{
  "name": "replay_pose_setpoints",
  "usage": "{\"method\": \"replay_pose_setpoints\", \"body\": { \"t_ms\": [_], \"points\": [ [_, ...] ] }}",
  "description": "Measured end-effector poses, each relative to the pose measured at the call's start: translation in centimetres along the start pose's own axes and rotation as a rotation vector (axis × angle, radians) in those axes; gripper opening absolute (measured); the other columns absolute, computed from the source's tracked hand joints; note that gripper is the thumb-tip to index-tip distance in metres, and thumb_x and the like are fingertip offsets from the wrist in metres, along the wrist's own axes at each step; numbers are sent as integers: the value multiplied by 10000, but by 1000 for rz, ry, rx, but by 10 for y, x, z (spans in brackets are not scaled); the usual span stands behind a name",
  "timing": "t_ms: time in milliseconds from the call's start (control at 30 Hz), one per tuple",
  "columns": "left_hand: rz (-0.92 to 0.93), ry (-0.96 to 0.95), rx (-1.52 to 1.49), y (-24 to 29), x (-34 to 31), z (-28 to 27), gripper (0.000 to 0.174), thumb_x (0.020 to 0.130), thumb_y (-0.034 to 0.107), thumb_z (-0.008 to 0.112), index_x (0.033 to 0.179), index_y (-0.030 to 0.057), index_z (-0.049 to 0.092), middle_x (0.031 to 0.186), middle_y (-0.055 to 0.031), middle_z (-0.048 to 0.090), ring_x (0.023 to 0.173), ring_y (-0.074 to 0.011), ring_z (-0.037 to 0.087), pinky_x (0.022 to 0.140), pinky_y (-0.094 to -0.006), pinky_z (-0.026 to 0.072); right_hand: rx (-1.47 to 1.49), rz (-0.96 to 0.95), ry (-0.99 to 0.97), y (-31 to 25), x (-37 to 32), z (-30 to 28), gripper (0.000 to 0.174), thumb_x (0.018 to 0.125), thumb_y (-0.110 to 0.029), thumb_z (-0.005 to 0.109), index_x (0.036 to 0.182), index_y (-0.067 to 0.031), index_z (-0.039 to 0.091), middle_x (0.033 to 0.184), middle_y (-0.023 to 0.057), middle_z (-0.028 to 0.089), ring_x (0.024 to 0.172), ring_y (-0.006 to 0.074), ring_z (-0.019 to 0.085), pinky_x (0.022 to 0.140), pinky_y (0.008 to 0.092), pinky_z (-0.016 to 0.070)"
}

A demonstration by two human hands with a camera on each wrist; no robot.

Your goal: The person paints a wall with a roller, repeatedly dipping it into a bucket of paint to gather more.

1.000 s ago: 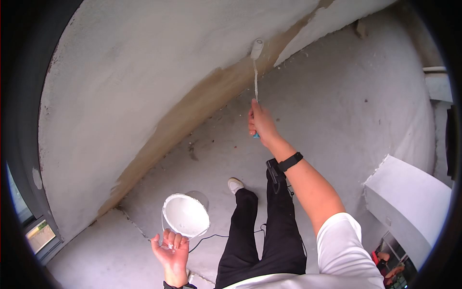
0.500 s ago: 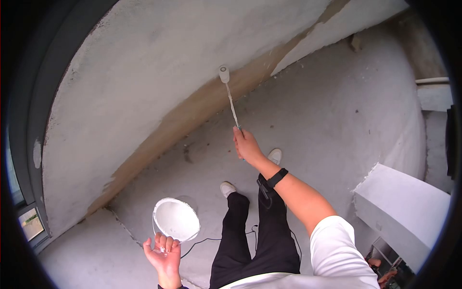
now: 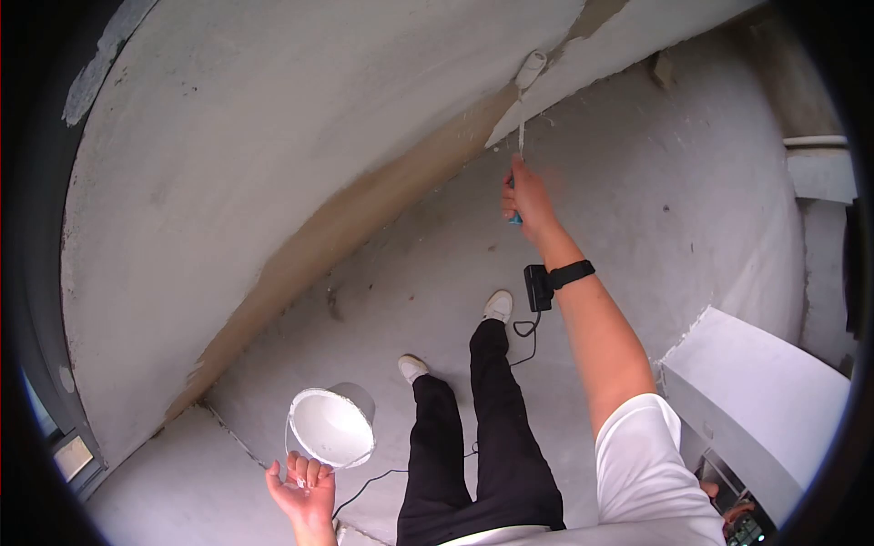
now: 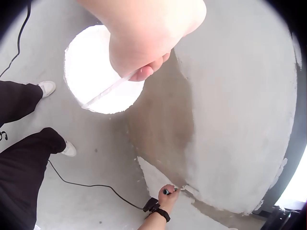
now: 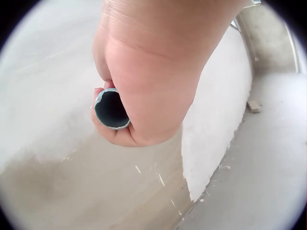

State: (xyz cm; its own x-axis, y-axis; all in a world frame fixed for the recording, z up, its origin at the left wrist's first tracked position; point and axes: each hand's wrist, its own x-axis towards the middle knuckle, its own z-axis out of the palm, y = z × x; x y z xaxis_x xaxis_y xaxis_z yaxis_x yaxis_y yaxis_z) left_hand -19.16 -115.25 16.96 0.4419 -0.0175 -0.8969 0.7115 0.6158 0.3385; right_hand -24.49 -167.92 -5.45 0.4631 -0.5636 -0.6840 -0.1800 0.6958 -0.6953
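Observation:
My right hand [image 3: 531, 202] grips the blue handle of a paint roller [image 3: 531, 68], its arm stretched forward. The white roller head lies against the lower wall [image 3: 209, 146], beside a narrow brown strip [image 3: 319, 232] of bare surface. In the right wrist view the hollow handle end [image 5: 112, 110] pokes out of the curled fingers; the roller head is hidden there. Low on the left, my left hand [image 3: 308, 496], palm up, holds a white bucket [image 3: 332, 428] by its thin handle [image 4: 103, 94], fingers hooked round it. White smears mark those fingers. The bucket's inside looks white.
Grey concrete floor [image 3: 601, 200] runs along the wall's foot. A black cable [image 3: 382, 475] trails past my shoes [image 3: 497, 306]. A white boxed ledge [image 3: 765, 373] stands at right, and a window frame [image 3: 77, 450] at left. A small block [image 3: 662, 71] lies far off by the wall.
The roller first came down and left along the wall, then swept back up and right, with my right arm reaching farther out. The bucket stays hanging from my left hand.

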Motion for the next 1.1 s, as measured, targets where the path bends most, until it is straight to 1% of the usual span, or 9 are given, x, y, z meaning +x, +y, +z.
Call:
{"method": "replay_pose_setpoints", "body": {
  "t_ms": [100, 200, 300, 467, 633, 700, 800, 933, 1100],
  "points": [
    [7, 1, -8, -2, -6, 1, 338, 932, 352, 571, 741, 134, 395, 563, 13, 277, 495, -142, 285, 631, -342, 321, -71, 9, -81, 49, -55, 34, 431, 1107, -461, 461, 866, -104, 430, 605, -26, 395, 444, 99, 380, 420, 299, 350],
    [35, -27, -7, -14, -18, 11, 327, 933, 344, 573, 751, 127, 408, 566, 12, 276, 495, -140, 281, 623, -335, 313, -425, -98, -164, 99, -106, 46, 457, 1105, -424, 483, 880, -27, 513, 653, 60, 506, 594, 196, 511, 590, 394, 453],
    [71, -82, 2, -27, -37, 19, 319, 935, 330, 574, 755, 125, 408, 569, 10, 271, 496, -140, 275, 616, -329, 303, -379, -56, -175, 92, -119, 15, 466, 1099, -416, 496, 899, 2, 542, 693, 89, 543, 683, 226, 535, 686, 425, 461],
    [119, -136, 28, -49, -68, 30, 320, 938, 318, 576, 754, 128, 396, 578, 9, 257, 502, -140, 263, 619, -325, 297, -139, -105, -92, -4, -88, -41, 439, 1107, -431, 462, 843, -80, 470, 589, 15, 463, 434, 130, 425, 424, 333, 389],
    [132, -176, 13, -58, -84, 41, 320, 942, 318, 577, 766, 127, 391, 591, 10, 255, 514, -138, 265, 635, -320, 298, -243, -158, -113, 6, -121, -25, 440, 1112, -423, 475, 847, -73, 446, 606, -8, 417, 438, 114, 410, 422, 315, 374],
    [121, -189, 3, -59, -90, 44, 320, 941, 320, 579, 770, 126, 392, 592, 11, 253, 514, -138, 264, 635, -322, 295, -449, -258, -139, 43, -145, -7, 468, 1106, -399, 472, 915, 24, 535, 687, 174, 549, 626, 308, 559, 629, 436, 460],
    [82, -210, 2, -51, -89, 49, 321, 938, 325, 585, 774, 125, 395, 594, 12, 248, 514, -136, 260, 634, -327, 288, -478, -285, -162, 51, -160, 4, 470, 1104, -386, 473, 932, 47, 535, 762, 231, 563, 721, 369, 537, 708, 466, 452],
    [60, -186, 12, -48, -85, 57, 331, 926, 323, 604, 770, 128, 387, 594, 15, 240, 515, -135, 253, 627, -327, 275, -462, -255, -44, 11, -104, -25, 474, 1102, -413, 484, 868, -2, 505, 661, 132, 510, 594, 272, 534, 611, 428, 454],
    [29, -180, -5, -42, -76, 38, 324, 929, 302, 601, 767, 129, 379, 588, 14, 243, 514, -136, 250, 624, -322, 277, -130, -152, -138, -17, -120, -7, 441, 1103, -438, 488, 843, -85, 450, 609, -23, 425, 450, 89, 400, 424, 290, 355]
  ]
}}
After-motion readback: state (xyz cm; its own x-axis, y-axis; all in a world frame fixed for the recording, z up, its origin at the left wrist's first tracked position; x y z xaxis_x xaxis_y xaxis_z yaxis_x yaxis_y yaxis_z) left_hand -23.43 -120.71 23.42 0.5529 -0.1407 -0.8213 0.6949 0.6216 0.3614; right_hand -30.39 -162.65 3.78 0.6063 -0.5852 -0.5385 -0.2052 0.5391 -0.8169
